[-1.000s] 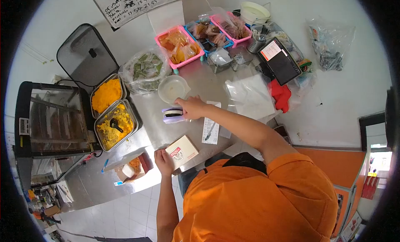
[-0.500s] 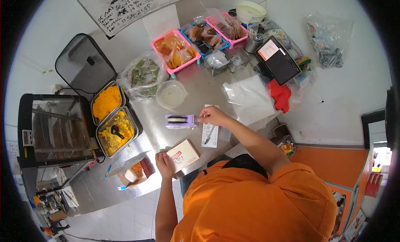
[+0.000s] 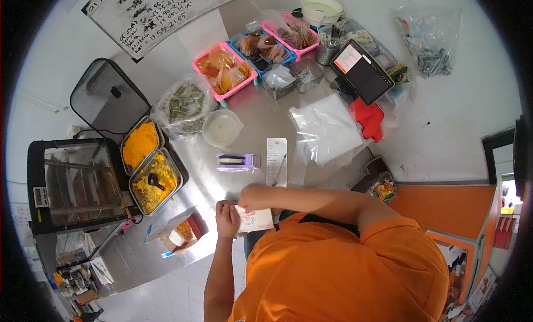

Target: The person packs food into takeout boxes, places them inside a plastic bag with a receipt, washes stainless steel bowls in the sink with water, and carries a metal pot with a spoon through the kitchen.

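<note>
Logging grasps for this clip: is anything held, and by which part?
The printed box: the left hand holds its left edge. The right hand is over its far left corner; its fingertips' grip is hidden.

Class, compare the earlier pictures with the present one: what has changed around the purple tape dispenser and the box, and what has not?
The right hand has left the tape dispenser and come toward the body and leftward, to the box, close beside the left hand. The left hand stays at the box's left end; the bowl and receipt stay on the table.
</note>
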A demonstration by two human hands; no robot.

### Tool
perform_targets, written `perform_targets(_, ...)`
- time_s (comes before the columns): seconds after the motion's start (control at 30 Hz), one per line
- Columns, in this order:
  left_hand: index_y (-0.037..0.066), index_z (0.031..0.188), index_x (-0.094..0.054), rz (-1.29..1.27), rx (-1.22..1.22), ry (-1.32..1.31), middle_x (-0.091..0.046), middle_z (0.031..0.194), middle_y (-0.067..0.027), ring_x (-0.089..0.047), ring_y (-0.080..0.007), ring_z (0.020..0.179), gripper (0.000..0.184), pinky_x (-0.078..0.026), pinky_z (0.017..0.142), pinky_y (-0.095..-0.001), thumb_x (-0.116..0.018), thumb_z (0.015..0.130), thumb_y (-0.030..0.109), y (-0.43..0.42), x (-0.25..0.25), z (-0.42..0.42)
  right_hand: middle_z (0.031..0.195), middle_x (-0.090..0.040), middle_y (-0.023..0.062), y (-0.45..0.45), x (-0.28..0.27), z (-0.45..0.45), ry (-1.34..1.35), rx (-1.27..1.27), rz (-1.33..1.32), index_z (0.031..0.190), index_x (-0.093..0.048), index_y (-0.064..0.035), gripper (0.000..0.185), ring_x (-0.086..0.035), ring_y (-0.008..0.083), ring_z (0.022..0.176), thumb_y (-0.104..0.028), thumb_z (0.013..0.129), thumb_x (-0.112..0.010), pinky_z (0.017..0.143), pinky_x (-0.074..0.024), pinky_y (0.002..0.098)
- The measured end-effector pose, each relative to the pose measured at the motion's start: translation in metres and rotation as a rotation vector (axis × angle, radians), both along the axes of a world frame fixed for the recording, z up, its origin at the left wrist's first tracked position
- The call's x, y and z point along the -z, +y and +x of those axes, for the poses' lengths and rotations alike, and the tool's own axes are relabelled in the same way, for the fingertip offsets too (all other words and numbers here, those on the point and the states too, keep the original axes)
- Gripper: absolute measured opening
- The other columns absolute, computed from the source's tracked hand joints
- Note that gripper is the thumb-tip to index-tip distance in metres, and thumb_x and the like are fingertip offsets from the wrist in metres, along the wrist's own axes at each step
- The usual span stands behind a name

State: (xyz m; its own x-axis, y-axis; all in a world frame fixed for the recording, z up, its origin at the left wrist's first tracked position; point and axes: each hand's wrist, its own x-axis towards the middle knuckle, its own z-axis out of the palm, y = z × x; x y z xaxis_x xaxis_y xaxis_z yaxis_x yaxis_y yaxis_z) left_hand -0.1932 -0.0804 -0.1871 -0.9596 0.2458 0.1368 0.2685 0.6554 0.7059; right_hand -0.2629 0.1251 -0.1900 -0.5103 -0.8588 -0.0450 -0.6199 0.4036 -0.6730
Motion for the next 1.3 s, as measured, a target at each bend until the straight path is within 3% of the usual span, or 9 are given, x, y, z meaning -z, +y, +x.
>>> perform_targets(0.27, -0.001, 0.104, -0.064, -0.005, 0.055, 0.211, -0.056, 0.108, -0.0221, -0.059, -0.0388, 0.099, 0.015, -0.051, 0.085, -0.0464, -0.055, 0.096, 0.009, -0.003, -0.002, 0.021, 0.076, -0.071, 0.0204, 0.017, 0.052, -0.027, -0.406, 0.051, 0.385, 0.057, -0.064, 0.0005, 0.084, -0.065, 0.0352, 0.069, -0.083, 0.068, -0.072, 0.067, -0.0514, 0.0484)
perform_targets(0.47, 0.000, 0.105, -0.063, -0.032, 0.028, 0.124, -0.057, 0.106, -0.0218, -0.058, -0.0397, 0.097, 0.015, -0.050, 0.084, -0.0483, -0.058, 0.093, 0.009, 0.000, -0.005, 0.011, 0.090, -0.070, 0.0206, 0.016, 0.039, -0.004, -0.317, 0.489, 0.036, 0.106, -0.069, -0.0025, 0.071, -0.067, 0.0366, 0.085, -0.064, 0.071, -0.080, 0.076, -0.0513, 0.0487)
perform_targets(0.67, 0.002, 0.120, -0.059, -0.187, -0.276, 0.380, -0.059, 0.104, -0.0203, -0.059, -0.0349, 0.093, 0.033, -0.048, 0.079, -0.0459, -0.068, 0.091, 0.014, -0.010, 0.003, -0.002, 0.123, -0.057, 0.0177, 0.010, -0.047, 0.068, 0.194, 0.266, 0.187, 0.152, -0.038, -0.0049, 0.098, -0.056, 0.0361, 0.116, -0.048, 0.076, -0.080, 0.095, -0.0420, 0.0517)
perform_targets(0.77, 0.002, 0.132, -0.054, -0.053, -0.839, 0.133, -0.060, 0.106, -0.0195, -0.058, -0.0303, 0.087, 0.050, -0.048, 0.077, -0.0450, -0.072, 0.091, 0.023, -0.031, -0.018, 0.011, 0.136, -0.051, 0.0215, -0.003, -0.065, 0.069, 0.097, 0.361, 0.323, 0.156, -0.032, -0.0015, 0.102, -0.049, 0.0369, 0.128, -0.044, 0.077, -0.079, 0.100, -0.0400, 0.0542)
perform_targets(0.83, 0.004, 0.143, -0.049, -0.047, -0.818, -0.020, -0.059, 0.102, -0.0174, -0.057, -0.0274, 0.081, 0.065, -0.047, 0.073, -0.0445, -0.074, 0.091, 0.033, -0.039, -0.073, 0.007, 0.144, -0.046, 0.0250, -0.010, -0.051, 0.070, 0.178, 0.507, 0.260, 0.155, -0.033, -0.0010, 0.100, -0.044, 0.0383, 0.135, -0.043, 0.076, -0.078, 0.105, -0.0364, 0.0566)
perform_targets(0.97, 0.002, 0.117, -0.061, -0.393, -0.758, 0.160, -0.054, 0.093, -0.0177, -0.058, -0.0349, 0.079, 0.048, -0.047, 0.068, -0.0496, -0.073, 0.090, 0.039, -0.096, -0.039, -0.007, 0.156, -0.036, 0.0286, -0.024, -0.036, 0.062, 0.273, 0.574, 0.279, 0.154, -0.033, -0.0001, 0.100, -0.034, 0.0398, 0.145, -0.041, 0.075, -0.079, 0.112, -0.0295, 0.0608)
perform_targets(1.17, -0.009, 0.122, -0.052, -0.104, -0.421, 0.219, -0.056, 0.111, -0.0246, -0.059, -0.0412, 0.102, 0.033, -0.049, 0.089, -0.0475, -0.062, 0.093, 0.004, -0.124, -0.025, 0.044, 0.154, -0.034, 0.0293, -0.055, -0.065, 0.052, 0.185, 0.674, 0.421, 0.153, -0.033, 0.0010, 0.097, -0.035, 0.0437, 0.143, -0.033, 0.074, -0.078, 0.112, -0.0305, 0.0639)
perform_targets(1.23, -0.008, 0.133, -0.044, 0.332, -0.429, 0.031, -0.055, 0.122, -0.0232, -0.060, -0.0326, 0.114, 0.041, -0.053, 0.095, -0.0394, -0.060, 0.096, 0.000, -0.133, -0.021, 0.084, 0.155, -0.033, 0.0287, -0.077, -0.069, 0.057, 0.147, 0.608, 0.176, 0.154, -0.033, -0.0037, 0.095, -0.035, 0.0458, 0.142, -0.028, 0.075, -0.079, 0.113, -0.0312, 0.0628)
perform_targets(1.3, -0.002, 0.117, -0.058, 0.164, -0.328, 0.019, -0.055, 0.121, -0.0205, -0.060, -0.0349, 0.110, 0.027, -0.051, 0.090, -0.0416, -0.064, 0.091, -0.005, -0.161, -0.023, 0.126, 0.155, -0.032, 0.0276, -0.103, -0.070, 0.066, 0.066, 0.541, -0.012, 0.155, -0.032, -0.0072, 0.093, -0.035, 0.0459, 0.141, -0.023, 0.076, -0.080, 0.115, -0.0311, 0.0595)
